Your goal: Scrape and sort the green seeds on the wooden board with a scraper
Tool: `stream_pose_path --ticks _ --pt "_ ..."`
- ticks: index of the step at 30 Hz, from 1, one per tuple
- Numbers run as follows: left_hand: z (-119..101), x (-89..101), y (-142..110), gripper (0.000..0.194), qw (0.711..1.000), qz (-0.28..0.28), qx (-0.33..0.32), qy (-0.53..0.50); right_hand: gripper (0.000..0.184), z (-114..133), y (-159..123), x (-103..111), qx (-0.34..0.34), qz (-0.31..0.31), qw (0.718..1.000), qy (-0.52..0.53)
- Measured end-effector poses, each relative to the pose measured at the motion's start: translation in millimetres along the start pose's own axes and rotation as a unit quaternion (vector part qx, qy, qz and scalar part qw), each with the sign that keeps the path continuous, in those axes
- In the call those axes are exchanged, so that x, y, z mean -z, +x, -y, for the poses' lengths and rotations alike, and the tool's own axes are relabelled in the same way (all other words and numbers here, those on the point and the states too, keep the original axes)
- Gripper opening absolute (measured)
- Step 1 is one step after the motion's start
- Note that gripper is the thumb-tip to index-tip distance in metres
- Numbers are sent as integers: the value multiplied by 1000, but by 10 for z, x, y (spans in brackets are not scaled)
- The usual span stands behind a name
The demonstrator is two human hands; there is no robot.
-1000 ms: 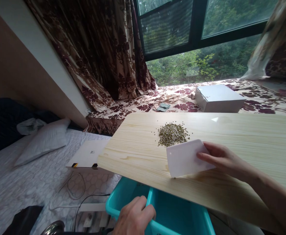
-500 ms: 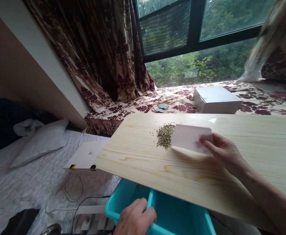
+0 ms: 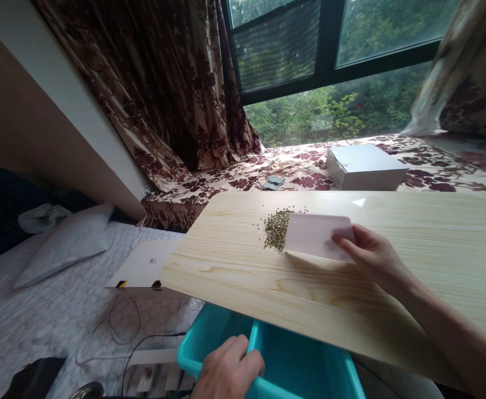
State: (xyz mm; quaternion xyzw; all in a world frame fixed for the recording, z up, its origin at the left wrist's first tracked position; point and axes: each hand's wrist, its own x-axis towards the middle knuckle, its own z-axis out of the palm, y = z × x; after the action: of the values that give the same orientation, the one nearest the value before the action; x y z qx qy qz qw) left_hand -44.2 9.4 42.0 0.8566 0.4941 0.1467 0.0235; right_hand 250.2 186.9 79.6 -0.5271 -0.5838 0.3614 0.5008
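My right hand (image 3: 371, 252) is closed on the right end of a thin, pale pinkish-white plastic scraper (image 3: 315, 235). The scraper's left edge touches a heap of small greenish-brown grains (image 3: 276, 230) on the wooden board (image 3: 234, 266); part of the heap may be hidden behind it. Several grains lie scattered round the heap. Below the board's near edge, my left hand (image 3: 230, 368) grips the near rim of a turquoise divided bin (image 3: 313, 366) where its divider meets the rim. The bin's far part is hidden under the board.
A white box (image 3: 367, 169) and a small folded grey-green cloth (image 3: 273, 182) lie on the floral window ledge. To the left, a flat white box (image 3: 145, 266) and a pillow (image 3: 66, 241) rest on the bed. Cables (image 3: 120, 332) trail beside the bin.
The scraper in my right hand has moved slightly left against the grains. My left hand stays on the bin rim. The whole view has shifted a little.
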Motion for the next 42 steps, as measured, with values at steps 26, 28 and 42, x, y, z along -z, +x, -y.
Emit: stream_pose_path --ticks 26,28,42 --pt "29 -91 -35 43 1000 -18 0 10 29 89 -59 16 -11 60 998 14" --pt "28 -94 -37 44 1000 -18 4 13 29 88 -61 19 -19 61 998 23" --pt "-68 55 1 55 998 33 46 35 36 235 -151 69 -108 281 952 54"
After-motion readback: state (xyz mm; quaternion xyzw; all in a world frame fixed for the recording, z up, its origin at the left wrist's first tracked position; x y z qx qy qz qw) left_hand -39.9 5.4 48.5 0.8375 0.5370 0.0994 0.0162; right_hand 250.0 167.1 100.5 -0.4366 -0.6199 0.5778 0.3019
